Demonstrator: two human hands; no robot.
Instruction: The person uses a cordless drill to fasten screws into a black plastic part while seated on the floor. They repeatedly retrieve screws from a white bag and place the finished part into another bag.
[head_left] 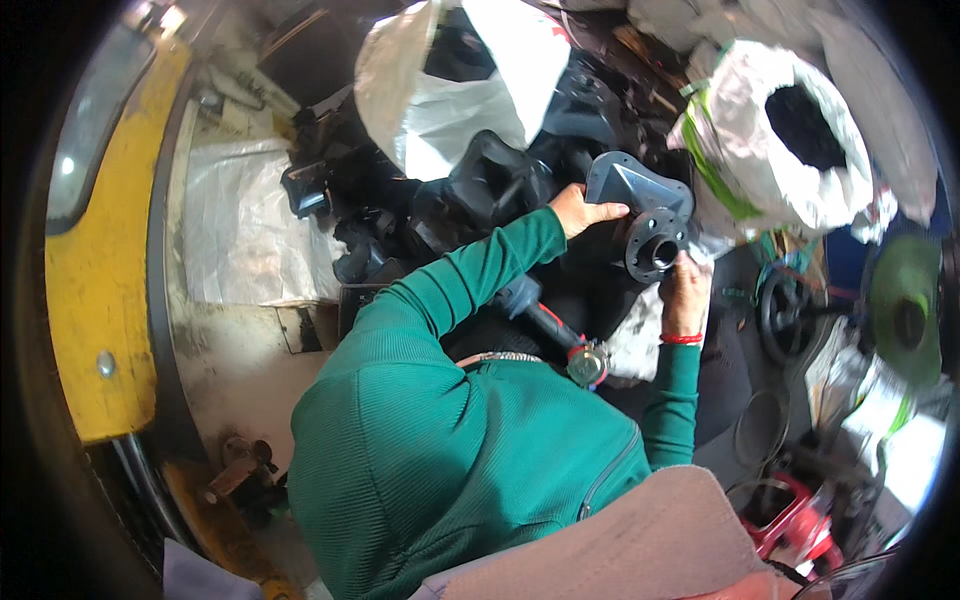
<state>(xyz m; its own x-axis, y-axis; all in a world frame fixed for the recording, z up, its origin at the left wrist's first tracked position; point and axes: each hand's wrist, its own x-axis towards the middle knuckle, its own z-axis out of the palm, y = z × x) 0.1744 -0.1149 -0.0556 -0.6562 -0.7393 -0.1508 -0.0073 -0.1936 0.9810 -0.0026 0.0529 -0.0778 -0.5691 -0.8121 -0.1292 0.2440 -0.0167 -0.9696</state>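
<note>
A dark grey moulded part is held up in front of me. It has a broad plate with bolt holes at its far end and a round flange around a short hollow tube at its near end. My left hand grips its left side, the thumb lying along it. At the right, my right hand is closed at the round flange, with something whitish, perhaps a cloth, beside its fingers. Below the part lies a black and red power tool with a metal head, touched by neither hand.
Several black moulded parts are heaped ahead and to the left, around an open white sack. Another open white sack stands at the far right. A yellow machine panel edges the left. A red object lies low at the right.
</note>
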